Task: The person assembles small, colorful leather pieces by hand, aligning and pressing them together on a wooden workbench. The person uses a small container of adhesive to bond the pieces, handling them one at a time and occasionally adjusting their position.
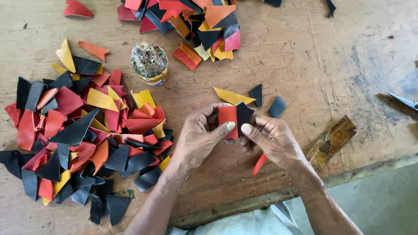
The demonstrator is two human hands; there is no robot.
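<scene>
A red leather piece [227, 120] and a black leather piece [244, 115] meet edge to edge above the worktop [305, 56] — the left hand [201, 135] pinches the red one under its thumb, the right hand [272, 138] pinches the black one likewise. A red sliver [260, 164] shows beneath the right hand. Just beyond lie a yellow scrap [232, 96] and two dark scraps [267, 101]. The worn, scratched wood also carries a large scrap pile [82, 135] at left, another pile [191, 21] at top, a glue-crusted pot [149, 63] — and scissor tips [405, 101] at right. Grey floor [383, 200] lies below the edge.
</scene>
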